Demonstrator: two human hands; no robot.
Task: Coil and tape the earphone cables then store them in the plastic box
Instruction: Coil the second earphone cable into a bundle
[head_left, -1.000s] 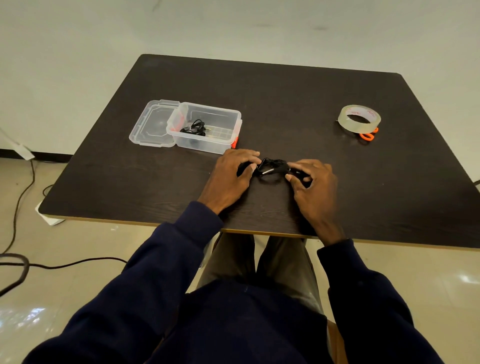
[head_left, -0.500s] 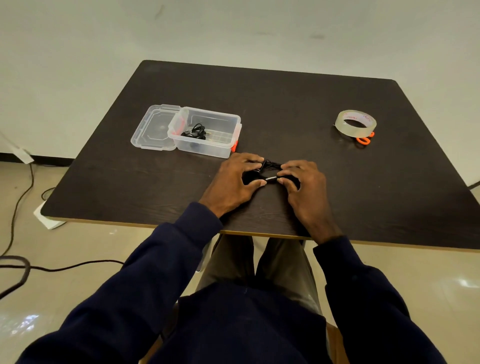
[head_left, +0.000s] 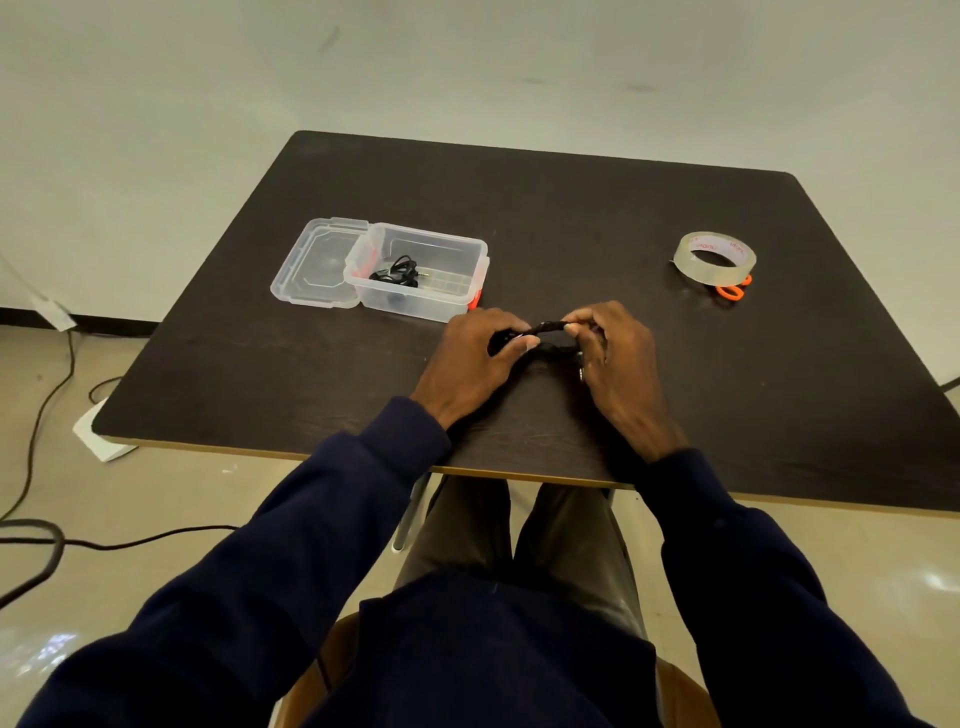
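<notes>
A black coiled earphone cable sits between my two hands near the table's front middle. My left hand pinches its left end, and my right hand pinches its right end, fingers curled over it. Much of the coil is hidden by my fingers. A clear plastic box with orange latches stands open just behind my left hand, with another black earphone bundle inside. Its clear lid lies to the left of it.
A roll of clear tape lies at the right on the dark table, with orange-handled scissors partly under it. Black cables run over the floor at the left.
My hands have drawn together on the cable and lifted it a little off the table. The camera has tilted, so the table sits lower in view.
</notes>
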